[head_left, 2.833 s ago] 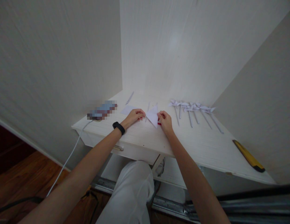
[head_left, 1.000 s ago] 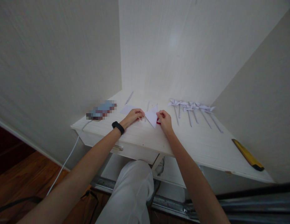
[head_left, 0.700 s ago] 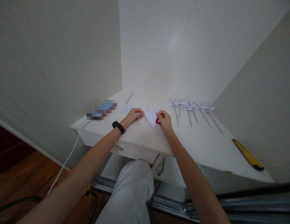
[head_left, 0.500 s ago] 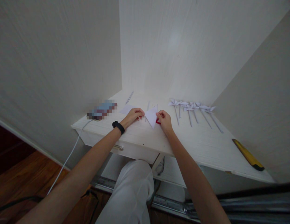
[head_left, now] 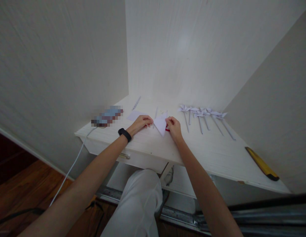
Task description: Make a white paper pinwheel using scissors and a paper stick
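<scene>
Nothing much has shifted since earlier. Both hands, left hand (head_left: 141,122) and right hand (head_left: 174,127), pinch the folded white paper (head_left: 161,123) at centre frame, on the white table (head_left: 212,151).

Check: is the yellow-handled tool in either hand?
No. The yellow-handled tool lies alone at the desk's right edge, while left hand and right hand pinch the folded paper.

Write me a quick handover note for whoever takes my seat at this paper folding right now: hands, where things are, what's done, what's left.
Left hand and right hand each pinch a side of the folded white paper on the white desk.
A red item lies under the right hand, too hidden to identify.
Done: a row of finished paper pinwheels lies to the right.
Left: this paper is only a folded triangle, with no stick yet. A loose paper piece lies behind the left hand.
</scene>
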